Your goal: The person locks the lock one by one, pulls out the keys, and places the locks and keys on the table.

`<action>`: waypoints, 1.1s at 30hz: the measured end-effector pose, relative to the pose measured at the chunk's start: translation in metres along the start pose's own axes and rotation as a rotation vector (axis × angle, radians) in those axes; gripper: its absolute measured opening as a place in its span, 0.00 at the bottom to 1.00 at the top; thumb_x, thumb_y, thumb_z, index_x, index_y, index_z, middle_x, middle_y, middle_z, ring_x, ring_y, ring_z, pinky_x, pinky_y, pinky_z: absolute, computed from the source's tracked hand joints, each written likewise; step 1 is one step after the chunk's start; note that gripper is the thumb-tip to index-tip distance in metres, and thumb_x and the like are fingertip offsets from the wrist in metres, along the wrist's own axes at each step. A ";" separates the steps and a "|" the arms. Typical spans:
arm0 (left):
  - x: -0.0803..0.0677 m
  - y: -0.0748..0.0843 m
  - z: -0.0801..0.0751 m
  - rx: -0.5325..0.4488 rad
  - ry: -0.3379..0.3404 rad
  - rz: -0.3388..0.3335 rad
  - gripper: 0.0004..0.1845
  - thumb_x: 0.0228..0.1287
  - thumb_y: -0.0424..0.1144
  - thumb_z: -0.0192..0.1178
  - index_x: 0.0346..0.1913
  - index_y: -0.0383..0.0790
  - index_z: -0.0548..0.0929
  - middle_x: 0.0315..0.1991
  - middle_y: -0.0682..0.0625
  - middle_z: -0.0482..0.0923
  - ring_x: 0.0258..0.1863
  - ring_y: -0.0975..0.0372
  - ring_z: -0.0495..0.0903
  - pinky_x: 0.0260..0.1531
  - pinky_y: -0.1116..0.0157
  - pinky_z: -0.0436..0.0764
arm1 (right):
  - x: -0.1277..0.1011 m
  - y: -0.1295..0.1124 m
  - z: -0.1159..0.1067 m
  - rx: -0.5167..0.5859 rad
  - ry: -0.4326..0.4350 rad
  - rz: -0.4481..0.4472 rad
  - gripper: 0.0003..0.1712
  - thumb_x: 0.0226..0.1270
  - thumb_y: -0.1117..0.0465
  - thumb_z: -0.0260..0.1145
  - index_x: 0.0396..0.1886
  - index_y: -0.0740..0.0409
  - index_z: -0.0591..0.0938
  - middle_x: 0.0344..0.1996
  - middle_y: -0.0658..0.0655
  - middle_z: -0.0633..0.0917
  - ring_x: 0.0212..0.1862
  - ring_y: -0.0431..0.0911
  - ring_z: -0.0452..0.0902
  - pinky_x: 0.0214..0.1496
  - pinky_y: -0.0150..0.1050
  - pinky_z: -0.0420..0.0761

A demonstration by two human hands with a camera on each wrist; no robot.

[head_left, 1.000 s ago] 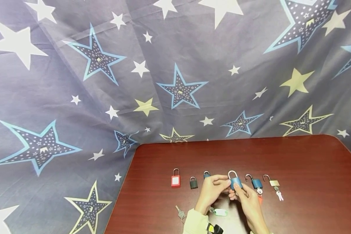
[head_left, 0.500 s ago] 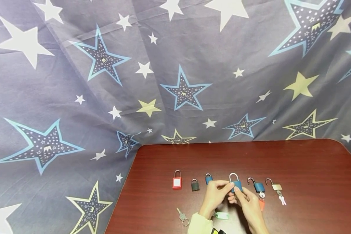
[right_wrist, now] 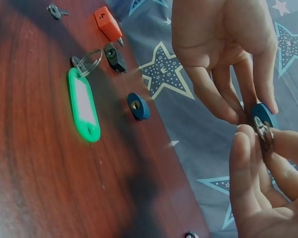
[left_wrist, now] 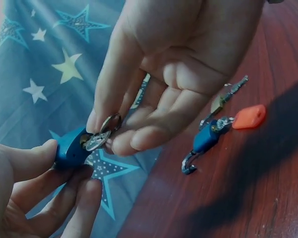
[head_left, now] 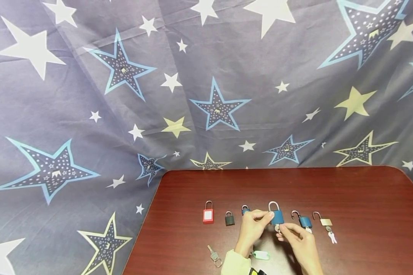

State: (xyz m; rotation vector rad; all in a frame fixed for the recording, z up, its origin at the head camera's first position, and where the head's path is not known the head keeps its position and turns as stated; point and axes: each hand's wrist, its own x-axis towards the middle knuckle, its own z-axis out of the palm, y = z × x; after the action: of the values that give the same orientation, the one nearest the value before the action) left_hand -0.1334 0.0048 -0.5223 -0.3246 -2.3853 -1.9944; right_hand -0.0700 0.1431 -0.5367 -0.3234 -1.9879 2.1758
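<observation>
A blue padlock point(head_left: 277, 217) with a silver shackle is held up above the table, shackle upward in the head view. My left hand point(head_left: 254, 230) pinches its body between thumb and fingers. A key point(left_wrist: 97, 142) with a round head sits at the keyhole in the padlock's base, a ring through it. My right hand point(head_left: 302, 242) pinches that key and ring with thumb and fingers; the left wrist view shows this closely. Whether the shackle is fully seated, I cannot tell.
On the table point(head_left: 179, 244) stand a red padlock point(head_left: 208, 215), a black padlock point(head_left: 229, 219) and another blue one point(head_left: 245, 209). To the right lie open blue point(head_left: 305, 222) and brass point(head_left: 326, 222) padlocks with keys. Nearer are a loose key point(head_left: 214, 255) and a green-tagged key point(head_left: 261, 255).
My right hand has shifted from the padlock's body down to the key at its base. The left hand keeps its grip on the padlock. The head view has shifted slightly.
</observation>
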 end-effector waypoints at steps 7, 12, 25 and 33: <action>0.000 0.003 0.005 -0.050 -0.009 -0.023 0.10 0.61 0.39 0.69 0.37 0.34 0.91 0.30 0.45 0.88 0.25 0.67 0.83 0.29 0.71 0.81 | 0.002 -0.002 -0.004 -0.043 0.016 0.049 0.18 0.68 0.62 0.68 0.44 0.78 0.82 0.28 0.53 0.89 0.30 0.47 0.87 0.34 0.36 0.86; 0.000 0.004 0.007 -0.185 -0.024 -0.113 0.12 0.63 0.37 0.67 0.41 0.29 0.88 0.33 0.39 0.88 0.31 0.44 0.88 0.35 0.54 0.87 | 0.002 -0.003 -0.006 -0.064 0.012 0.073 0.18 0.68 0.61 0.68 0.44 0.76 0.83 0.29 0.57 0.89 0.30 0.48 0.87 0.35 0.37 0.86; 0.000 0.006 0.007 -0.255 -0.019 -0.210 0.11 0.64 0.36 0.67 0.40 0.28 0.88 0.33 0.39 0.88 0.31 0.54 0.88 0.40 0.52 0.85 | 0.000 -0.002 -0.007 -0.066 -0.008 0.116 0.17 0.68 0.63 0.68 0.45 0.76 0.82 0.28 0.60 0.89 0.28 0.45 0.85 0.34 0.36 0.85; -0.003 0.004 0.010 -0.292 -0.018 -0.216 0.11 0.64 0.34 0.66 0.40 0.25 0.87 0.34 0.36 0.87 0.33 0.54 0.88 0.41 0.51 0.85 | -0.002 0.000 -0.006 -0.069 -0.011 0.131 0.15 0.68 0.65 0.67 0.45 0.76 0.82 0.28 0.56 0.89 0.27 0.44 0.85 0.35 0.35 0.84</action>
State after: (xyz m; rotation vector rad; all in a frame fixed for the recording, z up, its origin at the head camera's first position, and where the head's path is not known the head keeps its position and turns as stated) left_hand -0.1287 0.0148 -0.5202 -0.0896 -2.2207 -2.4495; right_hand -0.0664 0.1481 -0.5376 -0.4644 -2.1067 2.1928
